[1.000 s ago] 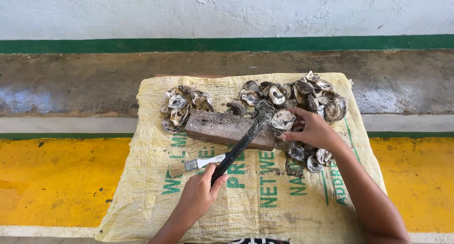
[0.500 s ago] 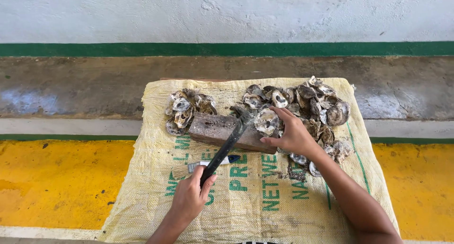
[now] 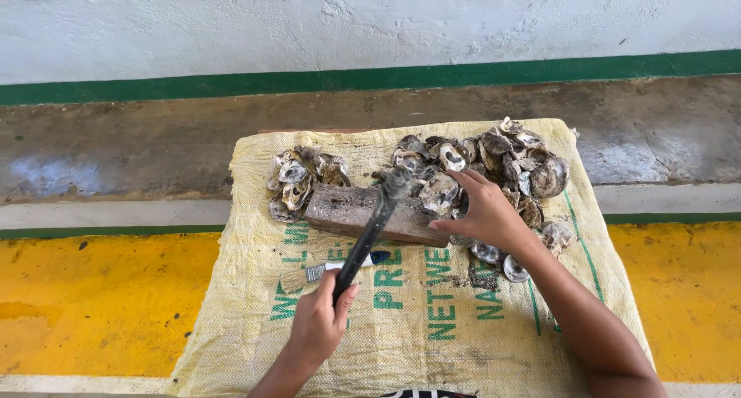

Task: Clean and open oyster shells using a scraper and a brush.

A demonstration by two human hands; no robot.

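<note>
My left hand [image 3: 320,321] grips the dark handle of a hammer [image 3: 373,226], whose head is raised over the right end of a grey brick [image 3: 351,210]. My right hand [image 3: 485,211] holds an oyster shell [image 3: 438,191] against that end of the brick. A large pile of oyster shells [image 3: 509,166] lies behind and to the right of my right hand. A smaller pile of shells [image 3: 299,180] sits at the brick's left end. Everything rests on a yellow woven sack [image 3: 417,328] with green print.
A small paintbrush [image 3: 312,274] lies on the sack just under the hammer handle. The sack is spread over a floor with a yellow painted band [image 3: 100,305] and a grey concrete strip [image 3: 139,143]. A white wall with a green stripe [image 3: 231,81] runs behind.
The hammer head has swung up and right, toward the shell at the brick's right end. My right hand has shifted the shell slightly left against the brick.
</note>
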